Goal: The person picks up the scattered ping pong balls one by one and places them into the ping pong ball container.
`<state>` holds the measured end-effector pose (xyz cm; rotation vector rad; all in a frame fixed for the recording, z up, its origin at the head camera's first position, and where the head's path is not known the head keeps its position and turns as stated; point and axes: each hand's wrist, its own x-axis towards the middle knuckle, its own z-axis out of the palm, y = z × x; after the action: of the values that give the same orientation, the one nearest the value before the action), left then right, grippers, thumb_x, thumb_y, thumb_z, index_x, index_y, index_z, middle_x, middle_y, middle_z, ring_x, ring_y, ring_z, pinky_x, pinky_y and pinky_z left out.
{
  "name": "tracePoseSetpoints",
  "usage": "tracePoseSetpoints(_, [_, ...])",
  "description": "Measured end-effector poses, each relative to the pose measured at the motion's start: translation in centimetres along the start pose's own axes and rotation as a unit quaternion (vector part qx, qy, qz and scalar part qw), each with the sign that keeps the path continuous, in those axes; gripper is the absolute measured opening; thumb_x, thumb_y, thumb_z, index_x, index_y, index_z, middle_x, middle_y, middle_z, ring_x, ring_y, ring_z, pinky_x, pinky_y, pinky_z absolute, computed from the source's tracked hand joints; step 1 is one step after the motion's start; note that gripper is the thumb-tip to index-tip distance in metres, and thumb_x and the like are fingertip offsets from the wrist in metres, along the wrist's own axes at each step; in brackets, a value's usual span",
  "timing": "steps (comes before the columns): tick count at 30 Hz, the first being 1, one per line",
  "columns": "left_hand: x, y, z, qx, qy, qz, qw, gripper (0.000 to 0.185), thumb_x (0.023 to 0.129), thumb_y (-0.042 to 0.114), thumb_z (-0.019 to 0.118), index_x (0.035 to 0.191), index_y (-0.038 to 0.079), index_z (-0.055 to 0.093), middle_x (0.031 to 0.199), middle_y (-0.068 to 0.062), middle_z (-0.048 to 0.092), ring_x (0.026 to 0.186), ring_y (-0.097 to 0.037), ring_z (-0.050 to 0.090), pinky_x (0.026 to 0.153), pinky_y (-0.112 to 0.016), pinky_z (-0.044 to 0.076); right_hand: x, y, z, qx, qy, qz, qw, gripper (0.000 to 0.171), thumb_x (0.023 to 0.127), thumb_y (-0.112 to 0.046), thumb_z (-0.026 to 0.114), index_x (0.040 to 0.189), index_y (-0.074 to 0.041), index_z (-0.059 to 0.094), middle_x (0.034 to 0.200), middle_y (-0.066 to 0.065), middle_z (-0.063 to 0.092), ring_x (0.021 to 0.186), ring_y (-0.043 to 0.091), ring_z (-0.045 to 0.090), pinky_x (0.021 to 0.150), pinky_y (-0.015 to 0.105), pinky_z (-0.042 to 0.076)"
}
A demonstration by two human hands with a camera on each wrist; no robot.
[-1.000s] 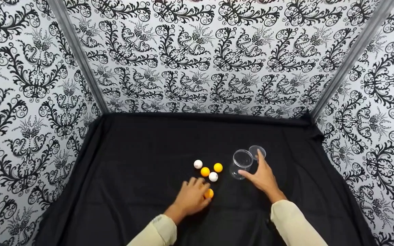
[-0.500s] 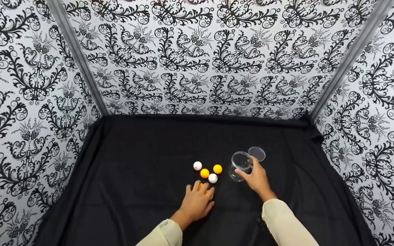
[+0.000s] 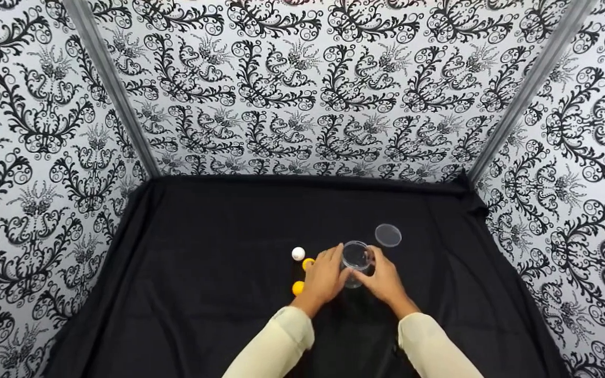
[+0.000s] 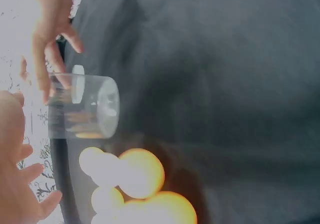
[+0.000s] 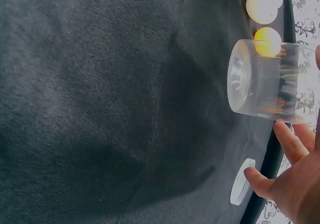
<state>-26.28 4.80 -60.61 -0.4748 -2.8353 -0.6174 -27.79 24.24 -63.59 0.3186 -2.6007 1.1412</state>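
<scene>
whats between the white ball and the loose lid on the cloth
In the head view, the clear jar stands between the white ball and the lid, with both hands around it.

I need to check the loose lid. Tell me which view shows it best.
The head view: the lid lies flat on the black cloth, whole, beyond the jar. The right wrist view shows it edge-on; the left wrist view shows only a blurred bit.

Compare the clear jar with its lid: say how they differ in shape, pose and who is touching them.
The clear jar is a tall open-topped cylinder, while the lid is a flat disc. The jar stands upright between the left hand and right hand; the lid lies flat on the black cloth behind it, untouched. Both are see-through plastic and round.
</scene>
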Motion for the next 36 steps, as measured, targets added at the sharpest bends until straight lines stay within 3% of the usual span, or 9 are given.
tracePoseSetpoints(4, [0.6, -0.1, 0.2, -0.051, -0.036, -0.044, 0.9971, 0.061, 0.101, 0.044, 0.06, 0.153, 0.014, 0.046, 0.146, -0.005, 0.059, 0.134, -0.026, 0.057, 0.101, -0.057, 0.049, -0.1, 0.0, 0.6, -0.007, -0.002, -0.008, 1.0, 0.076, 0.077, -0.03, 0.09, 0.137, -0.002, 0.053, 0.125, 0.019, 0.068, 0.115, 0.034, 0.068, 0.098, 0.048, 0.055])
tracePoseSetpoints(7, [0.7, -0.4, 0.5, -0.068, -0.042, -0.056, 0.9952, 0.06, 0.1, 0.043, 0.061, 0.151, 0.014, 0.048, 0.145, -0.007, 0.06, 0.133, -0.027, 0.057, 0.102, -0.055, 0.049, -0.1, -0.1, 0.7, -0.007, -0.007, -0.003, 1.0, 0.077, 0.076, -0.033, 0.09, 0.137, -0.002, 0.053, 0.125, 0.019, 0.068, 0.114, 0.034, 0.069, 0.098, 0.048, 0.055])
tracePoseSetpoints(13, [-0.2, -0.4, -0.3, -0.069, -0.026, -0.021, 0.997, 0.058, 0.098, 0.045, 0.064, 0.146, 0.013, 0.053, 0.138, -0.008, 0.064, 0.126, -0.028, 0.062, 0.1, -0.052, 0.051, -0.9, -1.0, -0.1, 0.002, -0.012, -0.007, 1.0, 0.078, 0.075, -0.038, 0.09, 0.135, -0.003, 0.055, 0.122, 0.018, 0.069, 0.11, 0.035, 0.07, 0.093, 0.05, 0.056])
tracePoseSetpoints(17, [-1.8, -0.8, -1.4, -0.06, 0.002, 0.028, 0.9978, 0.053, 0.095, 0.048, 0.067, 0.137, 0.017, 0.06, 0.125, -0.003, 0.07, 0.117, -0.025, 0.065, 0.092, -0.052, 0.053, -2.5, -1.9, -0.6, -0.006, -0.005, -0.029, 1.0, 0.078, 0.071, -0.04, 0.092, 0.132, -0.006, 0.057, 0.116, 0.013, 0.071, 0.104, 0.028, 0.07, 0.089, 0.047, 0.056])
tracePoseSetpoints(22, [-5.0, -1.3, -2.4, -0.057, 0.022, 0.069, 0.9957, 0.052, 0.091, 0.053, 0.069, 0.13, 0.02, 0.064, 0.12, 0.003, 0.072, 0.112, -0.02, 0.066, 0.085, -0.049, 0.049, -5.3, -2.9, -0.3, -0.019, 0.014, -0.077, 0.997, 0.079, 0.066, -0.043, 0.095, 0.126, -0.006, 0.059, 0.109, 0.007, 0.071, 0.098, 0.02, 0.07, 0.085, 0.041, 0.056])
tracePoseSetpoints(29, [-8.7, -1.9, -2.3, -0.051, 0.001, 0.061, 0.9968, 0.058, 0.091, 0.059, 0.066, 0.132, 0.019, 0.062, 0.124, 0.005, 0.07, 0.114, -0.017, 0.063, 0.091, -0.046, 0.044, -8.4, -3.6, 1.2, -0.043, 0.043, -0.11, 0.992, 0.078, 0.067, -0.054, 0.092, 0.121, -0.007, 0.06, 0.105, 0.002, 0.069, 0.093, 0.012, 0.067, 0.082, 0.034, 0.055])
tracePoseSetpoints(36, [-9.3, -2.1, -1.9, -0.047, -0.008, 0.057, 0.9972, 0.06, 0.091, 0.061, 0.063, 0.134, 0.02, 0.061, 0.122, 0.006, 0.069, 0.113, -0.015, 0.061, 0.088, -0.043, 0.043, -9.1, -3.7, 1.7, -0.046, 0.054, -0.113, 0.991, 0.076, 0.067, -0.052, 0.092, 0.121, -0.008, 0.062, 0.109, 0.0, 0.068, 0.097, 0.011, 0.066, 0.086, 0.032, 0.054])
